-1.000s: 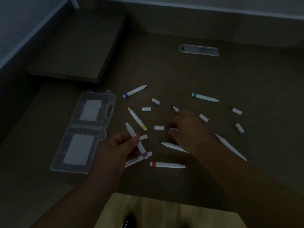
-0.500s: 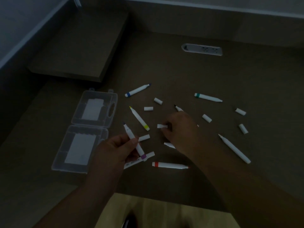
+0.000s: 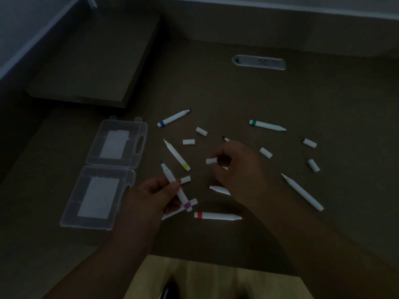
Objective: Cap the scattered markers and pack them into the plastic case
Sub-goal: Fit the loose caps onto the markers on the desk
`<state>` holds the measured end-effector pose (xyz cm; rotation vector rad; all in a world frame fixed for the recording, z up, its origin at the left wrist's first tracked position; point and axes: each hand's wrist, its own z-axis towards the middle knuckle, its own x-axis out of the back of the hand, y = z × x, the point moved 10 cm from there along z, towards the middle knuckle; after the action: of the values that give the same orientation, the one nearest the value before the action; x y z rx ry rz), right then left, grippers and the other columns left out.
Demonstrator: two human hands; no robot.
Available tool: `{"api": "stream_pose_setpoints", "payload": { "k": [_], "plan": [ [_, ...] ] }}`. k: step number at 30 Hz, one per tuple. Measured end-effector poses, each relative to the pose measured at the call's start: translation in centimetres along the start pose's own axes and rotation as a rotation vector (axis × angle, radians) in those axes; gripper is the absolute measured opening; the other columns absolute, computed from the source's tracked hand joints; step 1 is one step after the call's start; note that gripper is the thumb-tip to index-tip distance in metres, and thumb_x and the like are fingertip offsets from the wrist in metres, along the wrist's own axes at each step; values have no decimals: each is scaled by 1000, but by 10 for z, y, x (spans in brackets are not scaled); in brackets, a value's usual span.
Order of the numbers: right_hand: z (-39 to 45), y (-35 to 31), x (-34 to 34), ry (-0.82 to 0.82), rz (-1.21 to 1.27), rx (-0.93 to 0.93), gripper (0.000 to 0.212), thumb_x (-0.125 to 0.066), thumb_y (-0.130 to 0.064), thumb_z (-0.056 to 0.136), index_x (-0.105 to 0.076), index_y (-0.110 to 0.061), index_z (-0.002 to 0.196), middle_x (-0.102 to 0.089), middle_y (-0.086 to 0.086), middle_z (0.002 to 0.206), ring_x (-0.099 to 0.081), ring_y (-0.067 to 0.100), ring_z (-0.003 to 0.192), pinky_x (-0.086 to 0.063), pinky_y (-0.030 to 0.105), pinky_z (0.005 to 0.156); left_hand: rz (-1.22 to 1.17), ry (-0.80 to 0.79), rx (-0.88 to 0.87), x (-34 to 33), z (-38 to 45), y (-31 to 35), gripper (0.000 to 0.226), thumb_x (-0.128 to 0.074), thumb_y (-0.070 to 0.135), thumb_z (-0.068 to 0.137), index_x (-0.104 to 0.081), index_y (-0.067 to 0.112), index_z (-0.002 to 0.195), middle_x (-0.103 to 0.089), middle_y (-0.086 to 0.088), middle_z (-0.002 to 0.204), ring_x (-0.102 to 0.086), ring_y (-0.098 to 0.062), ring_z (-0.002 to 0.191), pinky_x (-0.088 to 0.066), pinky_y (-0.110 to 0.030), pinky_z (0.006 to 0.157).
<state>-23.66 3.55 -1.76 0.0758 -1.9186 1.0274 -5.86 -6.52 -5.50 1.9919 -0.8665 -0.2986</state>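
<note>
1. Pale wooden surface [image 3: 216, 279], nearest the viewer, below the front edge of the dim brown counter [image 3: 269, 93].
2. White marker with a red band [image 3: 217, 216], uncapped, lying flat just beyond that edge.
3. Left hand [image 3: 151, 198]: its fingers [image 3: 174, 184] pinch the barrel of a white marker with a purple band [image 3: 176, 187], held off the counter, tip pointing away. A second white marker [image 3: 179, 209] lies partly hidden beneath this hand.
4. Right hand [image 3: 239, 169]: its fingers pinch a short white cap [image 3: 211, 161], held apart from the purple-band marker's tip. Two further markers lie partly hidden under this hand.
5. Clear plastic hinged case [image 3: 103, 171], open flat on the counter to the left of the hands; no markers inside.
6. White marker with a yellow band [image 3: 177, 155], between the case and the right hand.
7. Plain white marker [image 3: 302, 192], to the right of the right hand.
8. Loose white caps [image 3: 265, 152], scattered singly among the markers.
9. Blue-band white marker [image 3: 173, 118] and green-band white marker [image 3: 267, 125], farther back.
10. White oval socket panel [image 3: 258, 62], set into the counter at the rear.
</note>
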Motion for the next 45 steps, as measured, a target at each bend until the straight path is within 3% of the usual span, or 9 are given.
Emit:
{"api": "stream_pose_setpoints", "payload": {
  "k": [11,17,20,24,29,33,37,40,45],
  "plan": [
    [-1,4,5,9,22,-38,22,-64,-17,90,-62,-24,112,-50,-11,101,-49,3,95,-44,21,89,-13,-17,17,-5,-2,-1,11,-59,16,90,-70,18,90,-75,1,79,-71,-15,76,-55,-28,68],
    [3,11,-2,12,34,-47,17,-67,-23,88,-61,-30,103,-48,-16,93,-50,2,91,-44,21,86,-5,0,5,3,-2,2,11,-59,19,91,-70,18,90,-75,1,81,-72,-20,82,-57,-35,75],
    [8,13,-8,-6,13,-55,19,-68,-21,87,-57,-34,95,-51,-15,94,-52,2,85,-46,17,77,-48,17,11,12,-2,3,12,-59,18,90,-70,16,92,-76,-3,83,-73,-23,85,-56,-40,80],
    [19,10,-23,-85,-92,-66,26,-63,-23,91,-62,-26,116,-59,-6,111,-55,8,103,-47,27,94,-97,29,20,19,-3,4,13,-58,13,91,-71,13,89,-76,-7,81,-74,-22,78,-56,-41,79],
    [35,8,-38,-104,-329,12,25,-62,-34,90,-64,-32,115,-51,-11,105,-47,7,105,-35,25,89,-103,33,24,23,-4,5,12,-61,12,88,-71,15,84,-76,-7,80,-73,-26,82,-55,-51,88],
    [40,11,-44,-174,-375,-13,24,-64,-35,88,-64,-34,112,-58,-9,114,-51,11,109,-42,30,95,-96,28,33,27,-5,5,13,-62,14,88,-73,18,81,-76,-5,81,-73,-26,84,-55,-50,88],
    [47,-19,-26,-59,-260,59,32,-66,-27,88,-63,-30,119,-56,-2,127,-49,14,119,-42,38,104,-114,17,47,34,-4,4,11,-62,14,89,-72,13,90,-76,-7,84,-74,-27,84,-56,-50,86],
    [68,-38,-36,-122,-467,78,42,-57,-29,95,-52,-26,136,-44,3,145,-39,21,132,-33,36,110,-111,17,37,38,-4,6,12,-61,14,89,-72,12,93,-76,-7,84,-74,-26,82,-57,-47,83],
    [98,-46,-63,-360,-756,25,51,-62,-27,92,-46,-21,140,-42,7,141,-44,25,126,-41,41,106,-100,30,11,48,-3,10,12,-60,14,90,-72,13,90,-76,-5,82,-74,-21,77,-57,-35,72]
  ]
}}
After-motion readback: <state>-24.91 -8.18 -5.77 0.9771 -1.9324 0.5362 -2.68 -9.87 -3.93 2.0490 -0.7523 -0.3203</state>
